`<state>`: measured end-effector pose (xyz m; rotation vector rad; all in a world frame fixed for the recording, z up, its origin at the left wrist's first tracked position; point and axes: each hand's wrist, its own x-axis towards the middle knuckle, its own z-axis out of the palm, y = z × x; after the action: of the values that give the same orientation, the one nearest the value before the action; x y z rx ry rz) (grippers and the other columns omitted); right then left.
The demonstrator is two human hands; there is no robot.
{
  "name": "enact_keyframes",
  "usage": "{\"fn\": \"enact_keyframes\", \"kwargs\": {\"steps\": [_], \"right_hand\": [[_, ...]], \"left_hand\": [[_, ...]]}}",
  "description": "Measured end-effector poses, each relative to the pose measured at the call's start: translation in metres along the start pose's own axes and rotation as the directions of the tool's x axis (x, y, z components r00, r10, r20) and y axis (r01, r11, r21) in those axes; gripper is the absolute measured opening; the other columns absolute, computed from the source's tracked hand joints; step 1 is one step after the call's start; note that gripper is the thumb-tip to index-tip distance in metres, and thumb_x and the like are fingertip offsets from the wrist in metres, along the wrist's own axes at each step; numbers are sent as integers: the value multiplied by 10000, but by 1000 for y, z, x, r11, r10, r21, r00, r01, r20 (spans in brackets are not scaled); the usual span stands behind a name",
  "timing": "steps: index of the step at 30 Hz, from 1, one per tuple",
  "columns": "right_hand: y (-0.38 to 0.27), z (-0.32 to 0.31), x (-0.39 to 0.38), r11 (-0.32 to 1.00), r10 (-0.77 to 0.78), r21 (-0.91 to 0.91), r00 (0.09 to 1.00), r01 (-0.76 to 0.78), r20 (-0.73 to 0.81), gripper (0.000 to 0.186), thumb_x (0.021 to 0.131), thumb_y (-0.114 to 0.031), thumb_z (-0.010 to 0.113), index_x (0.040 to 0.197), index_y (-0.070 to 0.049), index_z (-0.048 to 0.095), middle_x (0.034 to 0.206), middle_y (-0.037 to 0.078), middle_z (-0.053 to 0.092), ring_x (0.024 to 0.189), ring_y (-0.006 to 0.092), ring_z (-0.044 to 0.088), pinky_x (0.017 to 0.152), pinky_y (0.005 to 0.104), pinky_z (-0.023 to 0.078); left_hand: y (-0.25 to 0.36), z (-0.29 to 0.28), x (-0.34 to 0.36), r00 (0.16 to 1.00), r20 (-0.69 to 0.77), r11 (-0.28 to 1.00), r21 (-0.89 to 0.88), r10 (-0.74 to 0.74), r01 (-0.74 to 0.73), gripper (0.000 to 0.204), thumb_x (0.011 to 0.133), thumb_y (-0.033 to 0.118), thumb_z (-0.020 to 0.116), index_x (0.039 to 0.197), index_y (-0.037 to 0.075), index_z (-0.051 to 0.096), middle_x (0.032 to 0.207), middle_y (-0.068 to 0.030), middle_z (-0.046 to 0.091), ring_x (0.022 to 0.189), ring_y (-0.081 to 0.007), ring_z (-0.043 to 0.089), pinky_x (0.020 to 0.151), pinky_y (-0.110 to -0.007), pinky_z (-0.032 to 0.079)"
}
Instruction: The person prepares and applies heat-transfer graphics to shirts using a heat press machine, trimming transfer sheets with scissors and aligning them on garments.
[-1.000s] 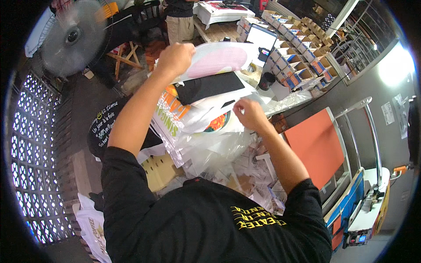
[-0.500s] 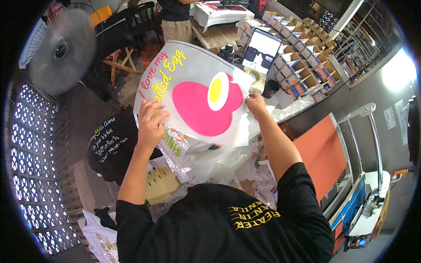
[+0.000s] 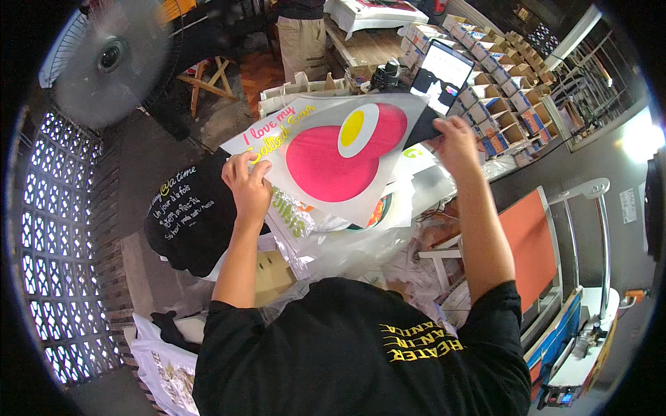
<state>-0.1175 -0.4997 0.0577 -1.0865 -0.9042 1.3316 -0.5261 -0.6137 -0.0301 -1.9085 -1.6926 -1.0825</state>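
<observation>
A large light-grey printed sheet [image 3: 326, 163] with a pink heart, a halved egg and pink and yellow lettering is held up tilted in front of me. My left hand [image 3: 248, 184] pinches its left edge, thumb over the front. At its right end my right hand [image 3: 456, 144], slightly blurred, has its fingers closed at the edge; a dark patch there hides exactly how they grip. Beneath lie more printed sheets [image 3: 401, 197], partly covered, and a clear plastic-wrapped piece [image 3: 286, 213] with green lettering. Crumpled clear plastic [image 3: 333, 260] spreads nearer to me.
A spinning fan [image 3: 111, 55] stands at far left, above a black printed shirt [image 3: 184, 229]. Beyond the sheets are a tablet [image 3: 444, 73] and rows of cardboard bins [image 3: 496, 90]. An orange-topped press [image 3: 520, 239] stands on the right. Another person [image 3: 302, 41] stands at the back.
The sheet has tilted and bent, uncovering more prints beneath. My right hand has moved up and to the right; my left hand keeps its hold. The view has shifted slightly.
</observation>
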Motion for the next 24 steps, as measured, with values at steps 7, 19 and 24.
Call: {"fn": "enact_keyframes", "kwargs": {"steps": [7, 19, 24], "right_hand": [[-161, -42, -147, 818, -567, -242, 802, 521, -188, 45, 925, -15, 632, 909, -51, 610, 864, 36, 640, 732, 103, 619, 586, 229, 509], [-97, -117, -372, 759, -649, -378, 659, 530, -380, 65, 956, -25, 548, 1011, 7, 552, 1129, 149, 629, 997, 221, 617, 928, 376, 483], [-39, -100, -445, 715, -657, -496, 716, 494, -234, 292, 607, -17, 762, 765, -10, 517, 1232, 222, 610, 1025, 237, 590, 994, 406, 411]], "left_hand": [[-6, 2, -2, 959, 277, 985, -173, 63, -14, 400, 641, -51, 649, 997, 127, 689, 1197, -96, 558, 1255, -329, 457, 1068, -497, 314], [220, -51, 15, 550, 552, 379, -833, 627, 404, 291, 953, 268, 623, 1044, -4, 672, 1031, -194, 679, 971, -317, 656, 866, -404, 507], [263, -24, -90, 293, 453, -69, -449, 842, 891, 475, 1048, 406, 423, 1326, 41, 545, 1299, -154, 611, 1182, -281, 595, 1017, -430, 460]]}}
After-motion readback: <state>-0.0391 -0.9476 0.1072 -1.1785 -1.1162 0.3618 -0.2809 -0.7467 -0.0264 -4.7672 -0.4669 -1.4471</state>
